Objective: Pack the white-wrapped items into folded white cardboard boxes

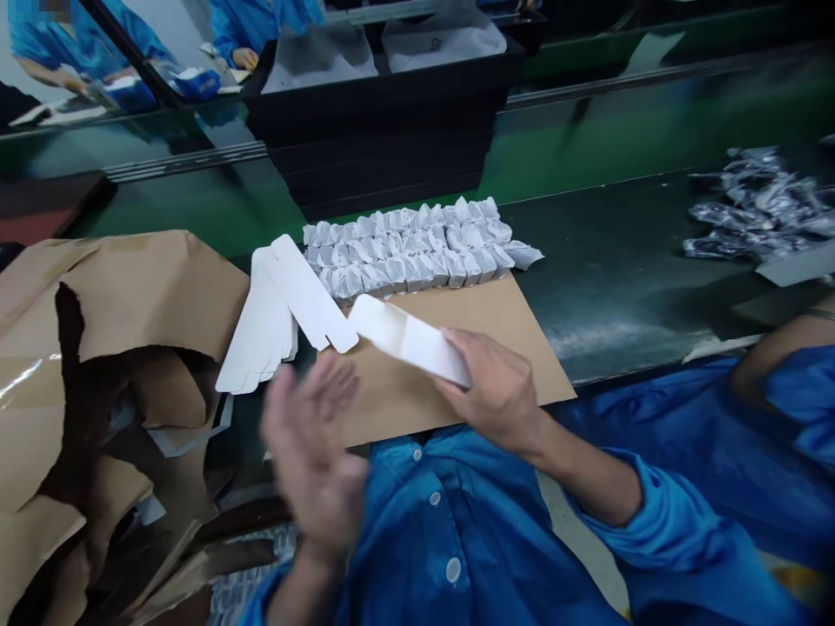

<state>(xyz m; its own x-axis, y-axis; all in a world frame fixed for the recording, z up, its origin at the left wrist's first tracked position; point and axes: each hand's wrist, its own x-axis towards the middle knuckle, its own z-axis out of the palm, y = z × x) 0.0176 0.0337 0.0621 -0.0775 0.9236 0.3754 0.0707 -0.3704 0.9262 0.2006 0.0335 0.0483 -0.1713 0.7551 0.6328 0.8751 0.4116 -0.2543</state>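
My right hand [499, 387] grips a small white cardboard box [417, 339] by its near end. The box is tilted, and its far flap points toward the upper left. My left hand [317, 452], blurred by motion, is raised with its fingers apart and holds nothing. Beyond it lies a fanned pile of flat white cartons [261, 317]; a single flat carton [317, 296] rests across that pile's right side. Several small parcels wrapped in thin white paper [404, 248] stand in tight rows on a brown cardboard sheet [522, 339] in front of me.
A torn brown carton [150, 287] stands at the left. Black stacked trays [384, 122] rise behind the rows. Clear-bagged dark items [763, 204] lie on the green bench [606, 278] at the right. A person in blue sits close on my right; other people work across the bench.
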